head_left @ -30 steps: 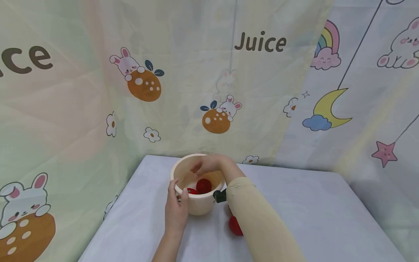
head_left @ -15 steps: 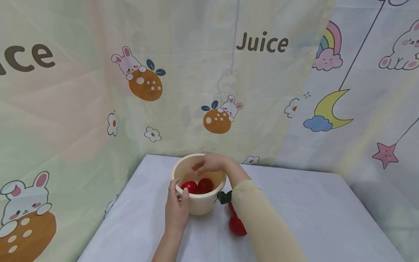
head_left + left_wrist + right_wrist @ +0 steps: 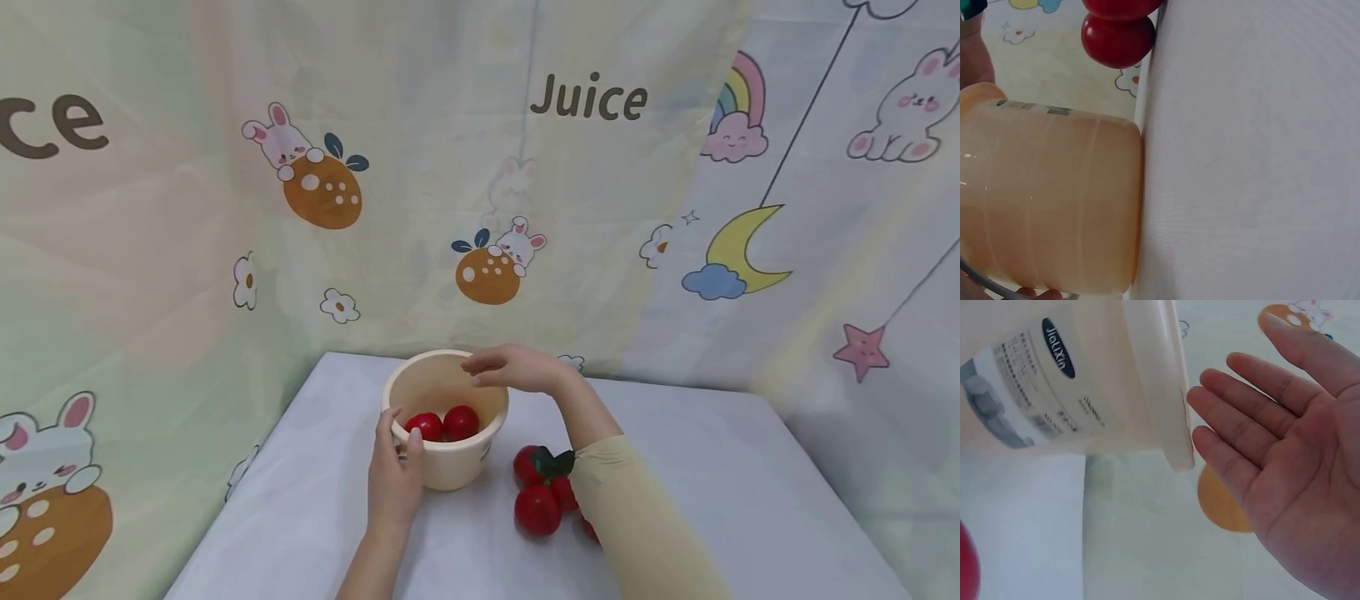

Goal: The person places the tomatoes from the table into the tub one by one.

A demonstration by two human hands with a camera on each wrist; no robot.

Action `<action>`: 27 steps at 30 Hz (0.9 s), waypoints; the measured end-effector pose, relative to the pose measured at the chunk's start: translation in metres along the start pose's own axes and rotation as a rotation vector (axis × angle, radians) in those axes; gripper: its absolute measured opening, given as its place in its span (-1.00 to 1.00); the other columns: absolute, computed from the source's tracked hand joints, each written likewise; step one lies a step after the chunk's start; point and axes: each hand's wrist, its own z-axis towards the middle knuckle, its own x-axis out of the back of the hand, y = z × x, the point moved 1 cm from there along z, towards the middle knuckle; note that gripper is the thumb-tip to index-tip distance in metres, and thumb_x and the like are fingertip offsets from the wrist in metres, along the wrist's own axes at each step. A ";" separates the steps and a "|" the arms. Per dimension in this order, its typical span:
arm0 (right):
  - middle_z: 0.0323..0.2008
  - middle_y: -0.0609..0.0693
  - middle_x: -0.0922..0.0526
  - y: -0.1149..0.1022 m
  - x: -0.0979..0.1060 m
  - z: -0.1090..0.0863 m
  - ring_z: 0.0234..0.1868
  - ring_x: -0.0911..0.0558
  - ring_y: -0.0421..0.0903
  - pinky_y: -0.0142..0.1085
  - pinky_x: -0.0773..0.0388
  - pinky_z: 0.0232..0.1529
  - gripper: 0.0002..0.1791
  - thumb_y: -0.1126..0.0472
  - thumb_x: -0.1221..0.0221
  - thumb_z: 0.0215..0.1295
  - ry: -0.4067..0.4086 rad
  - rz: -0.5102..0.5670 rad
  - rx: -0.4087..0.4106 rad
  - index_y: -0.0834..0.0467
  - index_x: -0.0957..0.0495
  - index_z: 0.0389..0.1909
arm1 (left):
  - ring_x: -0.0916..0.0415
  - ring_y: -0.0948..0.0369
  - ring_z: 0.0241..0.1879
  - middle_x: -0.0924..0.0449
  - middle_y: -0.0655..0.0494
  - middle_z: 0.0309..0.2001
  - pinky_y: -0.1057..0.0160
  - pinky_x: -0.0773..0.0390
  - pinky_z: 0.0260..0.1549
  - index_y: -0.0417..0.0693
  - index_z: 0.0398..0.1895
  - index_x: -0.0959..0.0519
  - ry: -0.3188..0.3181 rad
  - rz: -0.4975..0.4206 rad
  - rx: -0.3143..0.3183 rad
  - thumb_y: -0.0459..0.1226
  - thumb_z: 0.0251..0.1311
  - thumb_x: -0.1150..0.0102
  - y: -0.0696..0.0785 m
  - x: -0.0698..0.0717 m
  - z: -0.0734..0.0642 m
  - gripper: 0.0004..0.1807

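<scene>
A cream plastic bucket (image 3: 450, 463) stands on the table, with two glossy red round fruits (image 3: 461, 423) inside. My left hand (image 3: 395, 479) grips its near left side, thumb over the front rim; in the left wrist view fingertips (image 3: 1047, 294) show beside the grey handle (image 3: 988, 284). At the bucket's right rim, my right hand (image 3: 521, 368) is held with straight fingers and nothing in it. The right wrist view shows that bare palm (image 3: 1297, 450), fingertips close to the rim. Several more red fruits (image 3: 537, 510) cluster right of the bucket, some partly hidden by the right sleeve.
A white cloth covers the table (image 3: 720, 492). Printed curtains (image 3: 420, 200) hang close behind and on both sides. A dark green leaf-shaped piece (image 3: 553, 462) shows by the right cuff. The bucket carries a printed label (image 3: 1035, 381).
My right hand has moved up and right from inside the bucket to its right rim. The fruits on the table are more exposed. My left hand keeps its hold on the bucket.
</scene>
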 end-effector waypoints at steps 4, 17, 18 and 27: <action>0.26 -0.05 -0.56 0.008 0.004 -0.022 0.30 -0.49 -0.03 0.05 -0.51 0.24 -0.45 -0.14 -0.20 0.31 0.065 0.092 -0.005 -0.09 -0.49 0.30 | -0.35 0.05 0.35 -0.29 0.13 0.42 -0.10 -0.61 0.06 0.27 0.43 -0.14 0.002 -0.005 0.005 0.16 0.35 0.01 -0.001 0.001 0.000 -0.36; 0.45 -0.02 -0.33 0.072 -0.007 -0.125 0.50 -0.24 0.16 0.16 -0.43 0.28 -0.29 -0.20 -0.24 0.24 0.242 0.167 -0.142 -0.20 -0.32 0.41 | -0.37 0.04 0.32 -0.31 0.08 0.42 -0.11 -0.62 0.03 0.26 0.42 -0.15 0.008 0.001 -0.002 0.13 0.36 0.01 -0.002 -0.001 0.000 -0.38; 0.46 0.00 -0.31 0.078 -0.011 -0.133 0.50 -0.22 0.19 0.17 -0.43 0.28 -0.28 -0.19 -0.24 0.25 0.247 0.166 -0.146 -0.18 -0.30 0.42 | -0.38 0.05 0.32 -0.31 0.08 0.41 -0.11 -0.62 0.03 0.26 0.42 -0.15 0.010 0.002 -0.003 0.13 0.37 0.02 -0.002 0.000 0.000 -0.38; 0.44 0.06 -0.33 0.122 -0.047 -0.183 0.48 -0.23 0.27 0.12 -0.47 0.26 -0.25 -0.13 -0.30 0.20 0.266 0.284 -0.260 -0.13 -0.31 0.41 | -0.39 0.06 0.28 -0.31 0.06 0.42 -0.09 -0.63 0.02 0.26 0.43 -0.15 -0.002 -0.010 0.018 0.14 0.36 0.01 0.000 -0.001 0.000 -0.37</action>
